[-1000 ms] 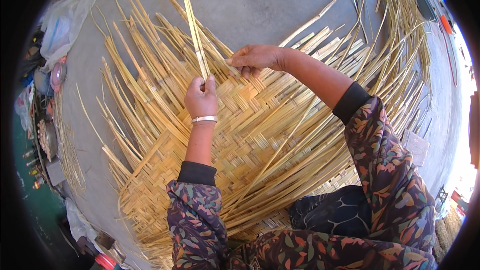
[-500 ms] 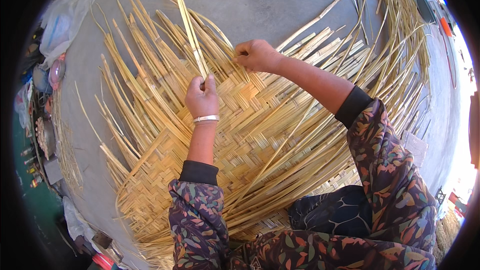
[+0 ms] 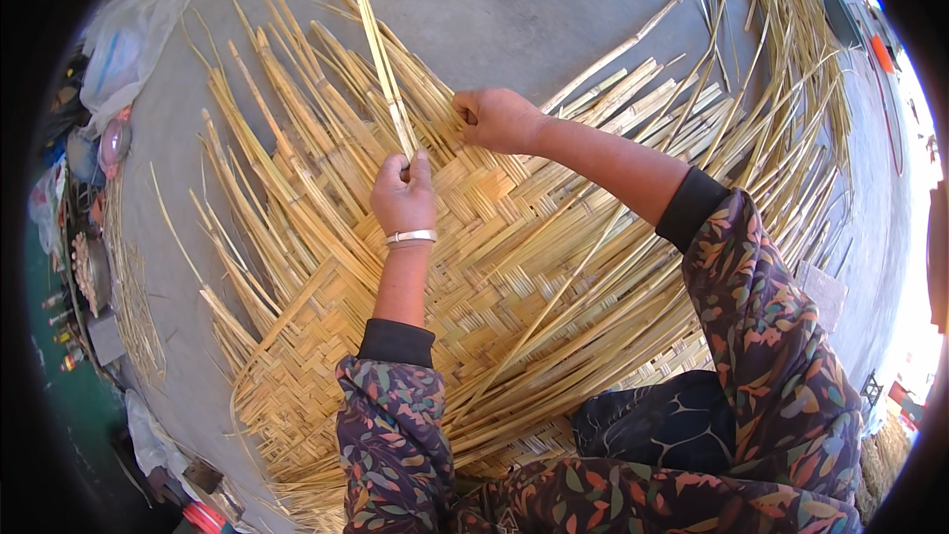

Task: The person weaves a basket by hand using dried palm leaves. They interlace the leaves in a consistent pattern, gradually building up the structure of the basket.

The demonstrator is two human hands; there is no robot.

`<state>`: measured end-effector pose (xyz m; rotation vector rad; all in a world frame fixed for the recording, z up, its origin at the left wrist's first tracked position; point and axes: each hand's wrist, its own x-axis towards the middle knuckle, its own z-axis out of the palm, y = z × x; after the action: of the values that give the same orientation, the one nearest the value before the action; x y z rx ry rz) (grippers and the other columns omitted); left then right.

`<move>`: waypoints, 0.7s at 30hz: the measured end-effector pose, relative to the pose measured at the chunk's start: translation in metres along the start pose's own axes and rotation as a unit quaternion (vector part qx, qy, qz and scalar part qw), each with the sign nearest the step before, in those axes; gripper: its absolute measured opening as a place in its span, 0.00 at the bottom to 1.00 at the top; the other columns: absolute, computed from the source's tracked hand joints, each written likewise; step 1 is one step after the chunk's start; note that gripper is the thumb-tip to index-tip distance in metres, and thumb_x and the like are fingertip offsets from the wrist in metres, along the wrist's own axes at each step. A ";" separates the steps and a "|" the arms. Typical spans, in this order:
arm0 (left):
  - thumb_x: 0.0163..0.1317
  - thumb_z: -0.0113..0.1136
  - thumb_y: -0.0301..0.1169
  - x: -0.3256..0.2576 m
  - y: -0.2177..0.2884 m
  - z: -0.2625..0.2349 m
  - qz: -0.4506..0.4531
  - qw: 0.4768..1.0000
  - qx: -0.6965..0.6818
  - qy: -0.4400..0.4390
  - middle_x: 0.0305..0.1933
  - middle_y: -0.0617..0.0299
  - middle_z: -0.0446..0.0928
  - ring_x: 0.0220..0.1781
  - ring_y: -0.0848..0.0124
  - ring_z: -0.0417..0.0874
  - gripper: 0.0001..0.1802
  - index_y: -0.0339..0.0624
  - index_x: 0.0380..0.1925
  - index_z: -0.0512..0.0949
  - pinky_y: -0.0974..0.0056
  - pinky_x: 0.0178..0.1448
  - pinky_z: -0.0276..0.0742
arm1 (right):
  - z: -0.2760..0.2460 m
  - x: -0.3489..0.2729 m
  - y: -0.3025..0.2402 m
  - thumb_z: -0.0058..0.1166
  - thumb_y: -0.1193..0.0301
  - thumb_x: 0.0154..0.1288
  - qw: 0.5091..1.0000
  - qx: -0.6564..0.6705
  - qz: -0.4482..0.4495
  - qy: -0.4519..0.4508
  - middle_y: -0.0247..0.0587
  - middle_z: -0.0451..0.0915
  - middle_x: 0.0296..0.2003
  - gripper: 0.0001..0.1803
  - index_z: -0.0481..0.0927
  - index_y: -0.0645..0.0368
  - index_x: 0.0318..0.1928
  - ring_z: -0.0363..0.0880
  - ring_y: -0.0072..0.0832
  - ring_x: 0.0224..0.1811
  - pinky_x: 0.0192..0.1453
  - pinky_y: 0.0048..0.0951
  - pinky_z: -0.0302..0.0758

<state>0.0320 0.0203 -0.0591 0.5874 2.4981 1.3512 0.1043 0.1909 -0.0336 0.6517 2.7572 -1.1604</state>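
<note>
A partly woven mat point(image 3: 474, 222) of flat yellow-brown reed strips spreads over the grey floor, with long loose ends fanning out from its far and right edges. My left hand point(image 3: 404, 200), with a silver bangle at the wrist, is closed on the lower end of a reed strip point(image 3: 376, 35) that points up and away past the weave. Just to its right, at the mat's far edge, my right hand point(image 3: 497, 121) is closed in a pinch by the reed ends. Its fingertips hide whatever lies between them.
A bundle of thin loose reeds point(image 3: 791, 49) lies at the upper right. Along the left are a clear plastic bag point(image 3: 117, 49), a pink item point(image 3: 116, 143) and more clutter. A flat grey piece point(image 3: 819, 292) rests by my right sleeve.
My right hand has shifted slightly left and down. The curved strip ends beside it have been drawn down out of their arc. My left hand keeps its strip, moving very little.
</note>
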 end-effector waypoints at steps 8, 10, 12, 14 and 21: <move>0.56 0.63 0.37 0.001 -0.002 0.001 0.021 1.000 0.015 0.004 0.14 0.60 0.69 0.16 0.71 0.66 0.17 0.38 0.17 0.70 0.64 0.23 0.66 | 0.011 -0.009 0.000 0.52 0.67 0.58 0.991 -0.087 -0.038 0.095 0.45 0.78 0.42 0.20 0.73 0.49 0.53 0.79 0.44 0.39 0.44 0.40 0.76; 0.56 0.63 0.36 0.000 0.002 0.002 0.017 1.000 0.000 0.002 0.14 0.60 0.69 0.16 0.70 0.66 0.17 0.38 0.17 0.70 0.64 0.23 0.66 | 0.012 -0.008 0.005 0.52 0.66 0.58 0.987 -0.138 -0.055 0.067 0.44 0.78 0.42 0.18 0.74 0.49 0.51 0.79 0.45 0.39 0.43 0.40 0.76; 0.56 0.63 0.36 0.001 0.001 0.002 0.017 1.000 0.000 0.002 0.14 0.60 0.69 0.15 0.70 0.66 0.17 0.37 0.17 0.70 0.64 0.23 0.66 | 0.011 -0.006 0.005 0.52 0.65 0.58 0.984 -0.156 -0.066 0.051 0.44 0.78 0.41 0.16 0.76 0.50 0.48 0.79 0.45 0.38 0.42 0.40 0.76; 0.56 0.62 0.36 0.002 -0.001 0.001 0.013 1.000 0.003 0.004 0.14 0.60 0.69 0.15 0.70 0.66 0.17 0.37 0.17 0.70 0.64 0.23 0.66 | 0.008 -0.002 0.000 0.52 0.66 0.57 0.986 -0.144 -0.071 0.045 0.44 0.79 0.39 0.14 0.78 0.51 0.44 0.80 0.44 0.38 0.41 0.39 0.76; 0.56 0.62 0.38 0.003 -0.001 0.001 -0.018 0.999 -0.024 -0.014 0.13 0.62 0.67 0.15 0.70 0.65 0.19 0.38 0.16 0.68 0.64 0.22 0.65 | -0.002 0.031 -0.008 0.50 0.68 0.53 0.996 -0.062 0.033 -0.063 0.49 0.81 0.35 0.10 0.80 0.59 0.30 0.80 0.42 0.40 0.45 0.38 0.76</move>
<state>0.0296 0.0214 -0.0604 0.5444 2.4349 1.3751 0.0734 0.1977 -0.0342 0.6286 2.6549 -0.9724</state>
